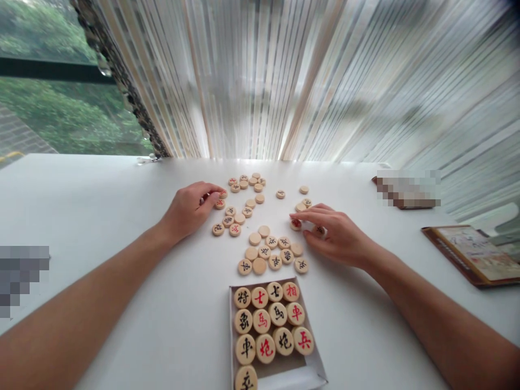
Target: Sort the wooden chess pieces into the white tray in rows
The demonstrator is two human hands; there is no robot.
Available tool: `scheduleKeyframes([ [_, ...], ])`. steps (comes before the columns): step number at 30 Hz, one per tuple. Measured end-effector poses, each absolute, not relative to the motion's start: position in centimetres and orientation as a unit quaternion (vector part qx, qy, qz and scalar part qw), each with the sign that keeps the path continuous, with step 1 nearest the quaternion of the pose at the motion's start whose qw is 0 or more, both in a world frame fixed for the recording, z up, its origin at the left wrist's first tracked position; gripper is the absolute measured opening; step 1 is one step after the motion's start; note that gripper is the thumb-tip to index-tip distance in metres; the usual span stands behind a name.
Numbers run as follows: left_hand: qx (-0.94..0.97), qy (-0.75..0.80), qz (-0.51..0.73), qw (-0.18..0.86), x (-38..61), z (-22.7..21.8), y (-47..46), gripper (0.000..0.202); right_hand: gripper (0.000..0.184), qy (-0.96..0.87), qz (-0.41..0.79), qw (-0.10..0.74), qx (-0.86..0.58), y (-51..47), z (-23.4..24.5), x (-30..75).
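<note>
So the wooden discs with Chinese characters are all over the worktop (138, 314) on the far side of the shallow white box (294, 377). Beyond the box and to its left, I see the left hand (190, 208) half curled, thumb and index close together at a red-marked disc (223, 193). Can't tell from my end if it's actually pinched or just touched. A second red disc (220, 204) sits right by the fingertips.

Beyond the box and to its right is the right hand (339, 230), palm down, fingers loosely bent and the thumb well apart from the index. A fingertip rests on another red-marked disc (296, 223), and a black-marked disc (320, 231) is partly hidden under the hand. Don't see a grip there.

Just past the box there's a loose near cluster (275, 262), some blank side up, some with black characters. Farther out and left of the box is a left cluster (228, 220), then a far cluster (244, 184) behind that.

In the box itself I count three rows of four boxed discs (262, 320) plus one more at the near left, columns going black, red, black, red.

Way right of the box is a brown-edged board (479, 254). Past everything, far beyond the box, hangs a string curtain (244, 81), with a window (73, 108) to its left showing greenery.
</note>
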State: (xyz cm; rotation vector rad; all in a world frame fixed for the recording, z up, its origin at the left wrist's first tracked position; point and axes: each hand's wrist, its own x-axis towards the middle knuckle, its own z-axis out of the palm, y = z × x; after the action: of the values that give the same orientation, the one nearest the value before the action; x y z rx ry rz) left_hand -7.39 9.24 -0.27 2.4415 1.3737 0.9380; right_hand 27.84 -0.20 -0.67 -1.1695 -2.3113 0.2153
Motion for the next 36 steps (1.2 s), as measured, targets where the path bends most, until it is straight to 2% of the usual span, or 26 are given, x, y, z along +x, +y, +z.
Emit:
scheduleKeyframes([
  [7,0.819,0.473,0.312,0.09,-7.5,-0.3,9.3,0.037,0.029,-0.848,0.099,0.287,-0.434,-0.2,-0.7,27.7],
  [12,0.817,0.473,0.318,0.09,-7.4,-0.2,9.3,0.035,0.031,-0.85,0.1,0.268,-0.442,-0.4,-0.6,27.6],
  [19,0.807,0.485,0.32,0.099,-7.3,-0.1,9.1,0.039,0.012,-0.853,0.109,0.243,-0.449,-0.4,0.0,27.3],
  [23,0.796,0.484,0.35,0.095,-7.4,-0.2,9.2,0.039,0.007,-0.816,0.129,0.281,-0.489,-0.4,-0.4,27.3],
  [26,0.779,0.472,0.403,0.091,-6.9,0.2,8.9,0.034,0.01,-0.764,0.176,0.348,-0.515,-0.6,-0.6,26.9],
  [28,0.762,0.454,0.444,0.127,-6.0,0.9,8.1,0.03,0.019,-0.703,0.25,0.419,-0.517,-0.9,-0.5,26.4],
  [30,0.741,0.423,0.477,0.211,-4.6,1.5,6.9,0.027,0.028,-0.627,0.353,0.474,-0.507,-1.4,-0.1,25.7],
  [33,0.724,0.361,0.462,0.364,-2.2,2.2,4.3,0.026,0.034,-0.52,0.491,0.495,-0.493,-2.5,0.6,24.5],
  [36,0.709,0.325,0.411,0.472,-0.3,2.1,2.0,0.026,0.037,-0.437,0.582,0.497,-0.473,-3.5,1.3,23.1],
])
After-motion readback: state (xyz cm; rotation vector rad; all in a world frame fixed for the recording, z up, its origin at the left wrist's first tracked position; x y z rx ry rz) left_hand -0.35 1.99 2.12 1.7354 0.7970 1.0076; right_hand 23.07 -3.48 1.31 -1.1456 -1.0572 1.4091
